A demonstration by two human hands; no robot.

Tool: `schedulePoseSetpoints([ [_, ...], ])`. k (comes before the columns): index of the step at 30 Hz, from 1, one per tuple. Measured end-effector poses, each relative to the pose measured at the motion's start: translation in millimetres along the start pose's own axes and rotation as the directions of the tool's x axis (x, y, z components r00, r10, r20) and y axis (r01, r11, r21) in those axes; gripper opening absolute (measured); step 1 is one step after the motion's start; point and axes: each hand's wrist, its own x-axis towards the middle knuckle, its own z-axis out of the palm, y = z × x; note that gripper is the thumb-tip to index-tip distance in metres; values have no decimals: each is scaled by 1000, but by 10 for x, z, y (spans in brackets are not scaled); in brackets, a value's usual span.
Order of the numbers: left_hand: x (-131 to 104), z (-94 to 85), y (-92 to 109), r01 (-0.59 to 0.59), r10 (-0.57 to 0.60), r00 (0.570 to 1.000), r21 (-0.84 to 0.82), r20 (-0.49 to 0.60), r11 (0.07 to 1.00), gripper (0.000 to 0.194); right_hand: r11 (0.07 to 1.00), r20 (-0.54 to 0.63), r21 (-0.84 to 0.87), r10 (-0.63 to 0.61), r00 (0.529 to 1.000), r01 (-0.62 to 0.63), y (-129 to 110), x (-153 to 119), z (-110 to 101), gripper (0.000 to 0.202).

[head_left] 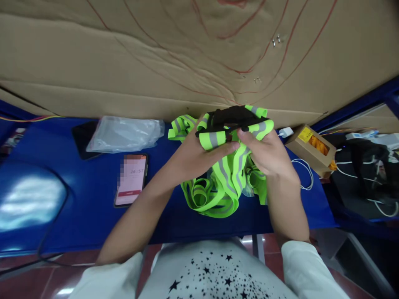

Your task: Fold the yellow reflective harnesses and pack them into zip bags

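Lime-yellow reflective straps (222,174) with grey stripes and black elastic bands (229,116) are lifted over the blue table, their lower loops hanging onto it. My left hand (199,153) grips the left side of the strap bundle, thumb reaching toward the middle. Opposite it, my right hand (263,149) pinches the strap and black band near the centre with its thumb. The fingers behind the straps are partly hidden. Rolled strap ends lie below and at the left of the hands, and a bit of clear plastic shows beneath them.
On the blue table (87,178) lie a lit phone (131,179), clear plastic bags (126,135) and a dark flat object (82,139). Rightward are a cardboard box (313,151), a white cable (307,174) and a black bag (358,166). A cardboard wall (156,62) stands behind.
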Motion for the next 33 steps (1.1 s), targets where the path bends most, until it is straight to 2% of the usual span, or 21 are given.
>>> schedulePoseSetpoints([
  [3,23,-2,31,25,-27,999,54,39,998,38,985,-139,-132,-127,982,108,33,45,120,23],
  [5,26,12,4,69,-70,997,19,39,997,41,959,-156,-228,-207,966,168,44,76,179,24],
  [8,46,51,-95,107,-109,993,-65,-37,992,43,923,-47,-330,-225,973,197,59,104,184,35],
  [11,83,74,-225,116,-126,991,-186,-40,976,46,859,116,-479,-143,983,181,27,81,93,38],
  [12,92,73,-263,127,-136,990,-226,-24,966,46,822,134,-542,-123,983,176,-3,61,53,37],
  [14,101,54,-313,176,-174,984,-284,32,943,46,733,62,-665,-139,988,145,-93,10,-27,42],
  [16,97,21,-323,235,-213,971,-303,106,924,43,653,-38,-749,-216,976,115,-203,-40,-88,64],
  [17,93,3,-315,250,-212,965,-299,154,921,41,624,-25,-770,-236,972,131,-256,-60,-108,75],
  [19,84,-23,-293,251,-179,945,-258,273,933,36,597,141,-769,-190,972,228,-337,-83,-124,79],
  [21,79,-20,-284,240,-152,913,-198,378,950,33,613,286,-733,-115,951,294,-370,-88,-113,56],
  [22,76,-5,-287,248,-156,900,-184,408,951,33,629,289,-722,-104,952,288,-369,-87,-102,40],
  [23,72,18,-295,270,-170,891,-189,421,944,33,647,246,-717,-113,963,260,-362,-86,-91,28],
  [24,66,47,-305,302,-189,884,-213,428,929,34,667,175,-713,-131,976,217,-351,-86,-83,27],
  [26,51,112,-319,363,-208,871,-295,445,884,36,711,28,-689,-162,986,137,-326,-86,-81,37],
  [28,31,163,-313,401,-213,856,-347,470,848,34,759,-53,-645,-162,985,90,-300,-78,-106,40],
  [32,-1,195,-260,366,-157,859,-371,487,853,34,858,-17,-514,-39,999,25,-220,2,-202,23],
  [33,-5,194,-251,352,-144,864,-372,483,859,34,869,3,-494,-2,1000,3,-199,26,-219,24],
])
